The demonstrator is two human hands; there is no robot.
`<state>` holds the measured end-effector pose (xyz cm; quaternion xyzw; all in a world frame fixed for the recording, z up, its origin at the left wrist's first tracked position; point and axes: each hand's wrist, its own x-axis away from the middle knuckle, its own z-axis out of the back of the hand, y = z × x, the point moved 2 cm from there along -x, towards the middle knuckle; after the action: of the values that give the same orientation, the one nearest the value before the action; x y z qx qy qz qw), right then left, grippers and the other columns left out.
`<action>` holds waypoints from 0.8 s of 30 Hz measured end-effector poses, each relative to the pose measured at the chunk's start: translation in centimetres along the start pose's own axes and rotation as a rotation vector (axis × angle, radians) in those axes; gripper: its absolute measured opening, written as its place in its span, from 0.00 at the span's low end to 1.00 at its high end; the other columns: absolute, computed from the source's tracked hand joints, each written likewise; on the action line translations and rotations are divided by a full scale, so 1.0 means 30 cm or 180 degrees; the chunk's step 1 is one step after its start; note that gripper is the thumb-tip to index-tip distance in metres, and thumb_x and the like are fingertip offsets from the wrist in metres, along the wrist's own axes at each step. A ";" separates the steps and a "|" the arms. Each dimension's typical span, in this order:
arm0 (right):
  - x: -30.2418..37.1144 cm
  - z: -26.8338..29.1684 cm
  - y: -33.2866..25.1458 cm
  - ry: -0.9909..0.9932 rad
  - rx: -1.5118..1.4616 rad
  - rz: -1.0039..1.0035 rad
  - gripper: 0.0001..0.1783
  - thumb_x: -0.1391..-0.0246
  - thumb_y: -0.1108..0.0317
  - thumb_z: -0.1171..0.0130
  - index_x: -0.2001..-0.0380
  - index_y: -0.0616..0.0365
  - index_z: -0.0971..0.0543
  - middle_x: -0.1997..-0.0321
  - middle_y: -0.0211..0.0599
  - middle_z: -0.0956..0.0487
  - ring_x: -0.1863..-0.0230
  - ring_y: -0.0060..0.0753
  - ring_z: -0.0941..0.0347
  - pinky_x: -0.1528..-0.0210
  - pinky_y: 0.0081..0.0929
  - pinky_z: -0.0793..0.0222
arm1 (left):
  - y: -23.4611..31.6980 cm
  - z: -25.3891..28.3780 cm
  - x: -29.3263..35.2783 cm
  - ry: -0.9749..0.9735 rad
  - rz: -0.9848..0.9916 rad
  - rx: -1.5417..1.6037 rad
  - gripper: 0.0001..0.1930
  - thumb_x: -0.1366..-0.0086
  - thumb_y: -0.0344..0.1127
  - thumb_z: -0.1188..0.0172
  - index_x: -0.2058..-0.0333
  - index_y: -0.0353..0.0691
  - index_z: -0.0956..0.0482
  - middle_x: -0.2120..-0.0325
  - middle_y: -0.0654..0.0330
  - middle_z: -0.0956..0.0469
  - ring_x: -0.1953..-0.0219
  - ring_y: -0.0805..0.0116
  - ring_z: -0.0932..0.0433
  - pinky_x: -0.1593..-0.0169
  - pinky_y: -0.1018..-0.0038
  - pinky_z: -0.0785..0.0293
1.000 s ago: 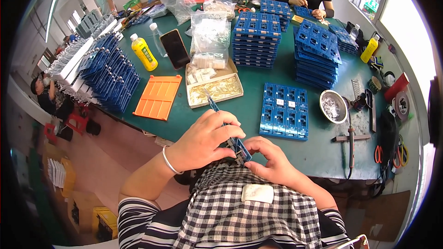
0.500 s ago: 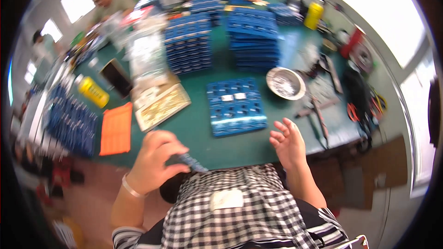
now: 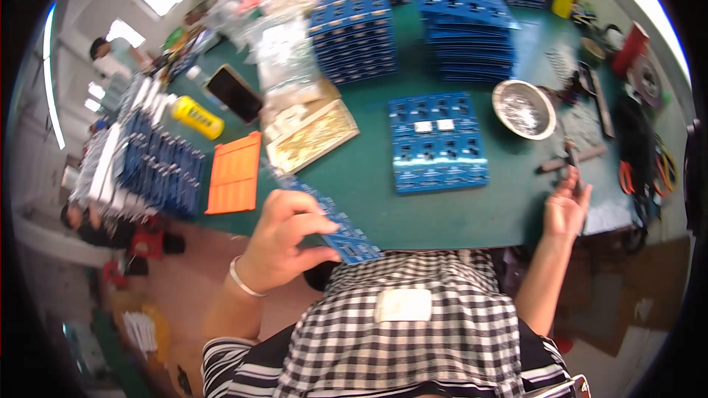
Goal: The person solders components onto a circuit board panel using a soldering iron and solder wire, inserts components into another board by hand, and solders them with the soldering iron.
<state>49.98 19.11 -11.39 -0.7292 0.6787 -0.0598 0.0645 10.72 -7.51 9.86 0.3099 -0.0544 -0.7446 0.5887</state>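
Observation:
My left hand (image 3: 291, 239) pinches a blue circuit board panel (image 3: 343, 230) between thumb and fingers, tilted at the table's front edge. Another blue board panel (image 3: 439, 144), apparently a small pile, lies flat on the green table with two white stickers on top. Over at the right, my right hand (image 3: 566, 210) has its fingers closed around a slim pen-shaped tool (image 3: 573, 153); the hand covers much of it, so its exact kind is unclear. Beyond that hand stands a pale bowl (image 3: 501, 112) of small shiny pieces.
Two tall stacks of blue boards (image 3: 352, 37) (image 3: 472, 44) stand at the back. A shallow box of gold-coloured pins (image 3: 316, 140), an orange tray (image 3: 234, 173), a phone (image 3: 234, 93) and a yellow bottle (image 3: 197, 118) are left. Scissors (image 3: 664, 166) lie right. Co-workers sit beyond.
My right hand has moved right from beside the board pile to the pen-shaped tool and closed on it. My left hand has turned its board panel, showing more face. The view has shifted.

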 end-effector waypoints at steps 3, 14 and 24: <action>0.005 0.043 -0.018 0.0202 0.0463 0.0325 0.14 0.37 0.66 0.51 0.57 0.69 0.28 0.60 0.44 0.22 0.61 0.31 0.25 0.58 0.24 0.24 | -0.005 -0.014 0.008 0.0000 0.0054 -0.0006 0.22 0.58 0.38 0.26 0.62 0.49 0.23 0.65 0.64 0.30 0.61 0.63 0.32 0.56 0.68 0.36; 0.447 -0.421 0.402 -0.1320 0.1536 -0.1090 0.22 0.45 0.58 0.42 0.55 0.61 0.34 0.72 0.46 0.25 0.80 0.32 0.25 0.74 0.28 0.25 | -0.004 0.000 0.051 0.0086 0.0090 -0.0081 0.22 0.59 0.33 0.25 0.64 0.51 0.24 0.66 0.65 0.32 0.63 0.67 0.32 0.58 0.71 0.38; 0.469 -0.416 0.421 -0.2618 0.1679 -0.1528 0.21 0.48 0.76 0.39 0.52 0.59 0.33 0.66 0.51 0.22 0.66 0.43 0.19 0.66 0.39 0.20 | 0.000 -0.001 0.052 0.0116 0.0079 -0.0092 0.23 0.60 0.32 0.25 0.63 0.51 0.24 0.65 0.64 0.32 0.62 0.67 0.32 0.57 0.73 0.35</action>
<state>36.40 4.03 -1.33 -0.7859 0.3738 0.0491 0.4901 10.56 -8.93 9.21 0.3142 -0.0367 -0.7323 0.6031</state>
